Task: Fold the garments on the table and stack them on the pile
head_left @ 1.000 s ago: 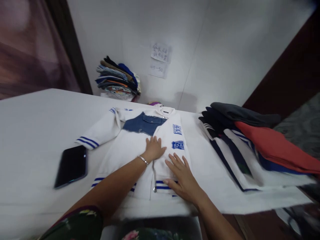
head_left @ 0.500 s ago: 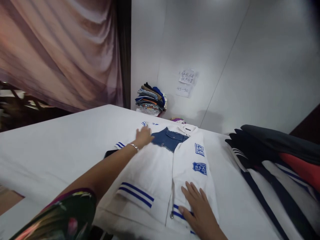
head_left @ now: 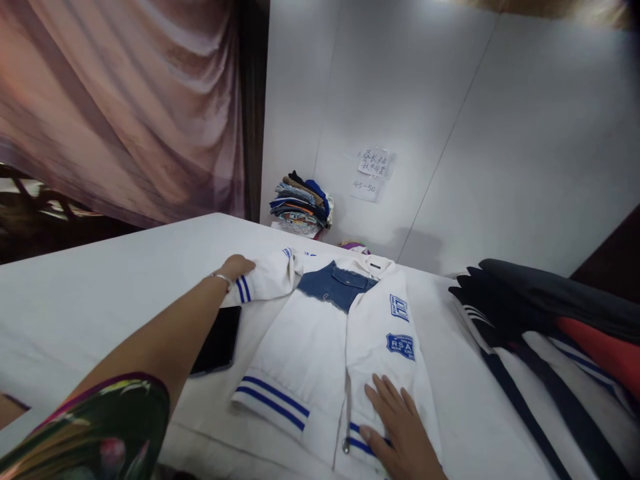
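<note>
Head view: a white cotton jacket with a denim chest panel and blue-striped cuffs (head_left: 325,340) lies flat on the white worktop (head_left: 100,293), its long axis running away from the person. The left hand (head_left: 235,267) grips the blue-striped sleeve cuff (head_left: 250,287), fingers closed over it, the sleeve stretching rightward. The right hand (head_left: 400,433) presses flat, fingers spread, on the hem. A black phone (head_left: 217,341) lies just below the left wrist.
</note>
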`<state>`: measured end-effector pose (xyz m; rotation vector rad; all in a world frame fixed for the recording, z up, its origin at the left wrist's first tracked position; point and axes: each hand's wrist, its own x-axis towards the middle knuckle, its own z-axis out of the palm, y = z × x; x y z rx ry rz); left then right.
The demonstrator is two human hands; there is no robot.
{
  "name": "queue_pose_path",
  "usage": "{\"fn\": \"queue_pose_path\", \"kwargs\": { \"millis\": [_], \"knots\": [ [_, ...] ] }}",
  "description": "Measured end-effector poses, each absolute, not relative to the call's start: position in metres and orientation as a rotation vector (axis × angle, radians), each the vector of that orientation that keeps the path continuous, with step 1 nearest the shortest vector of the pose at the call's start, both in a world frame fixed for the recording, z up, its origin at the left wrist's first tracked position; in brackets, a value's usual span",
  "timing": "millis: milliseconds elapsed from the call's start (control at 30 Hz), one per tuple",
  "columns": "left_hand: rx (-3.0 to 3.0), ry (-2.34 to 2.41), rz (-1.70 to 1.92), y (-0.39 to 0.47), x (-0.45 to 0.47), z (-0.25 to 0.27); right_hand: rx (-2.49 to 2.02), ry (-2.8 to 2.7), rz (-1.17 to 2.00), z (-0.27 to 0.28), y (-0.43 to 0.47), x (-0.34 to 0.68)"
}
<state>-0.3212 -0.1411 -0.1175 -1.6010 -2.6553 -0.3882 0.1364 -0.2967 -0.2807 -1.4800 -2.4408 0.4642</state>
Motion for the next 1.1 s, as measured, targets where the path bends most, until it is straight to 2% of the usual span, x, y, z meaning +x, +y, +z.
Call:
{"fn": "queue_pose_path", "kwargs": {
  "millis": [167,300,433,633,800,1000,1100],
  "knots": [
    [-1.560,-2.553,-0.437,-0.134,-0.329,-0.056,-1.496,-2.433,0.459,-0.280,-0.297,0.137],
    [-1.701,-2.291,-0.510,-0.136,-0.294,-0.010,-1.514,-2.426,0.517,-0.282,-0.297,0.137],
    [-1.917,-2.138,-0.550,-0.144,-0.234,0.002,-1.481,-2.362,0.681,-0.269,-0.299,0.142],
    [-2.796,-1.954,-0.696,-0.181,-0.149,-0.054,-1.307,-1.931,1.009,-0.207,-0.291,0.132],
    [-3.408,-1.954,-1.265,-0.217,-0.105,-0.113,-0.968,-1.285,1.541,-0.184,-0.267,0.082],
    [-3.564,-2.066,-1.623,-0.241,-0.109,-0.147,-0.897,-0.945,1.692,-0.185,-0.250,0.054],
    [-3.090,-2.260,-1.452,-0.238,-0.144,-0.158,-0.941,-0.904,1.694,-0.177,-0.239,0.061]
  ]
}}
